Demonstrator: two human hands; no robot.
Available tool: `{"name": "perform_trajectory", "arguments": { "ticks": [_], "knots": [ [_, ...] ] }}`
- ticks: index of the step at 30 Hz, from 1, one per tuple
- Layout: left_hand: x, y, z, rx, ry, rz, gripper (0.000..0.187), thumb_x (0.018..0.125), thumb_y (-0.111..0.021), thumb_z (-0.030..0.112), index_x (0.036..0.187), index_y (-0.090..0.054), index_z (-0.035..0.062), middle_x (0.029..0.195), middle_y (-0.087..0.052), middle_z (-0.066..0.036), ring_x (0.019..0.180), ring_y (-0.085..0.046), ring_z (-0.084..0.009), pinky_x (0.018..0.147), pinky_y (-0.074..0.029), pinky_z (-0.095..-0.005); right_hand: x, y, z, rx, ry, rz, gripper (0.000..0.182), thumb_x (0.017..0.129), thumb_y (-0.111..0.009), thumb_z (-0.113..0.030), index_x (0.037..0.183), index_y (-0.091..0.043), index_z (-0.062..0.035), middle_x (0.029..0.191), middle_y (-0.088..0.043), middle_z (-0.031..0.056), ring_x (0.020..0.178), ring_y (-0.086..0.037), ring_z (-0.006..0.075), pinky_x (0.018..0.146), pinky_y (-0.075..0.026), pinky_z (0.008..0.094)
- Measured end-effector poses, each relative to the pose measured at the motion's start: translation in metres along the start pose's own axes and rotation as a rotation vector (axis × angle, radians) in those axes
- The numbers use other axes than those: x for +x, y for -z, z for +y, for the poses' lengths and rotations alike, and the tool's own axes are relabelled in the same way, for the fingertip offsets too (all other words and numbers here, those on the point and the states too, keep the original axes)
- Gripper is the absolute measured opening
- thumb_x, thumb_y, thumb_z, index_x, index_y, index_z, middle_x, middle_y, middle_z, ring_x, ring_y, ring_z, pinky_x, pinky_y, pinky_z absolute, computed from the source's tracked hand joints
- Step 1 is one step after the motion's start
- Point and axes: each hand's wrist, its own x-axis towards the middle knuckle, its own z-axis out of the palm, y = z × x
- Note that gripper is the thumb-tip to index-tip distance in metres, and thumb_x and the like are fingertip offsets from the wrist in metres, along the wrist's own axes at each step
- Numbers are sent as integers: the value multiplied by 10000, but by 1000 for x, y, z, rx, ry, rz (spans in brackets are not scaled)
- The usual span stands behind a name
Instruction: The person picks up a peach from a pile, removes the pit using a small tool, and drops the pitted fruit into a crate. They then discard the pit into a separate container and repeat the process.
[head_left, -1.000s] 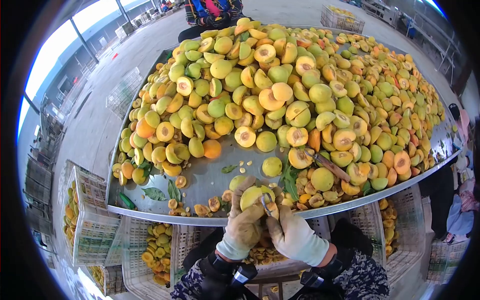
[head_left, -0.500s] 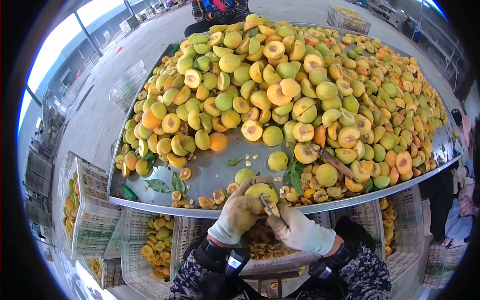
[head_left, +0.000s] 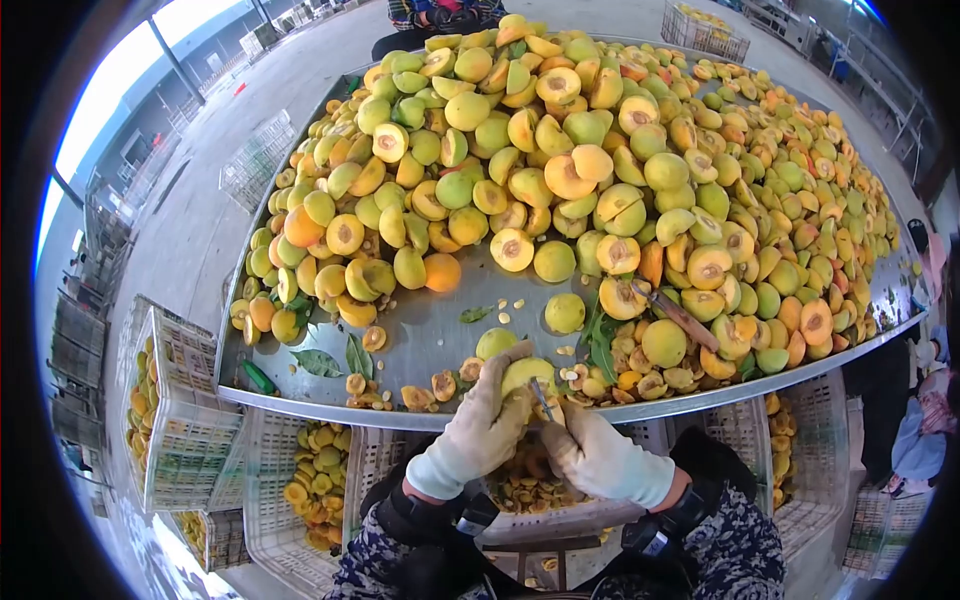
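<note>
My left hand [head_left: 482, 428], in a pale work glove, is closed around a yellow-green peach [head_left: 524, 374] over the near edge of the metal table [head_left: 420, 370]. Thin and metallic, a pitting knife [head_left: 542, 400] sticks out of my gloved right hand [head_left: 608, 458], its blade against the peach's cut side. The fingers of that hand are wrapped round the handle, which is mostly hidden. Just beyond my left hand lies a whole peach [head_left: 495, 344]. Removed pits and scraps [head_left: 443, 385] are scattered beside it.
A large heap of whole and halved peaches [head_left: 590, 180] covers much of the table. A wooden-handled knife [head_left: 684, 322] rests on it at right. Plastic crates [head_left: 190, 440] of fruit stand below the near edge. Across the table sits another person [head_left: 440, 18].
The view has shifted slightly. My left hand has turned around the peach, showing more of the back of the glove. The knife stays at the peach in my right hand.
</note>
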Motion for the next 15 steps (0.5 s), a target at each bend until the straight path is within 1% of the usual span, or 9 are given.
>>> {"name": "perform_trajectory", "arguments": {
  "ticks": [1, 2, 3, 5, 9, 11, 12, 13, 15],
  "knots": [
    [3, -3, -6, 248, -171, 93, 463, 950, -409, 21, 1395, -316, -63, 1258, -508, -159, 1145, -514, -219, 1001, -409, -327, 1, 2, 1, 3, -5, 1, 348, 1019, -455, -293, 1115, -490, 40, 833, -611, 143, 768, -615, 277, 690, -496, 393],
    [5, -6, -12, 497, -345, 185, 468, 943, -418, 12, 1393, -318, -68, 1270, -509, -183, 1158, -525, -244, 1002, -413, -339, 2, 7, 3, 307, -188, -132, 370, 1020, -452, -321, 1105, -493, 37, 801, -597, 121, 730, -600, 245, 661, -489, 370],
    [7, -6, -16, 495, -343, 183, 468, 943, -418, 12, 1393, -318, -68, 1270, -509, -183, 1158, -525, -244, 1002, -413, -339, 3, 10, 3, 611, -368, -264, 392, 1022, -448, -348, 1094, -496, 34, 770, -583, 100, 692, -585, 214, 633, -483, 348],
    [8, -7, -21, 570, -565, 254, 506, 897, -477, -47, 1378, -324, -86, 1274, -529, -272, 1178, -548, -386, 995, -436, -394, 3, 11, -3, 566, -334, -251, 402, 1021, -445, -372, 1083, -498, 22, 737, -561, 79, 649, -565, 181, 590, -468, 326],
    [8, 0, -12, 499, -517, 208, 503, 906, -472, -31, 1384, -323, -82, 1256, -541, -236, 1178, -548, -339, 1009, -423, -376, 2, 11, -14, 406, -191, -223, 390, 1023, -439, -391, 1061, -500, -8, 685, -528, 49, 568, -524, 129, 503, -441, 303],
    [6, 8, 10, 117, -37, -113, 488, 930, -448, 1, 1396, -318, -71, 1234, -550, -185, 1157, -548, -268, 1002, -425, -352, 2, 8, -12, 360, -175, -217, 372, 1024, -439, -383, 1054, -499, -17, 663, -513, 41, 536, -504, 117, 478, -424, 287],
    [6, 7, 6, 119, -35, -113, 488, 930, -448, 1, 1396, -318, -71, 1234, -550, -185, 1157, -548, -268, 1002, -425, -352, 1, 6, -11, 320, -156, -203, 355, 1025, -439, -375, 1048, -498, -26, 642, -497, 32, 503, -484, 106, 454, -406, 271],
    [8, 6, 0, 65, -113, -78, 483, 952, -439, 34, 1408, -310, -62, 1229, -548, -157, 1144, -541, -234, 997, -424, -338, -1, 10, -13, 541, -305, -263, 398, 1003, -482, -430, 1038, -505, -34, 598, -465, 18, 444, -444, 100, 410, -372, 257],
    [5, -1, -4, 11, -198, -38, 479, 973, -430, 67, 1419, -302, -53, 1224, -546, -130, 1130, -533, -200, 992, -424, -325, -6, 15, -24, 655, -308, -274, 441, 981, -500, -478, 1036, -504, -40, 582, -450, 13, 411, -416, 97, 382, -349, 253]
  ]
}}
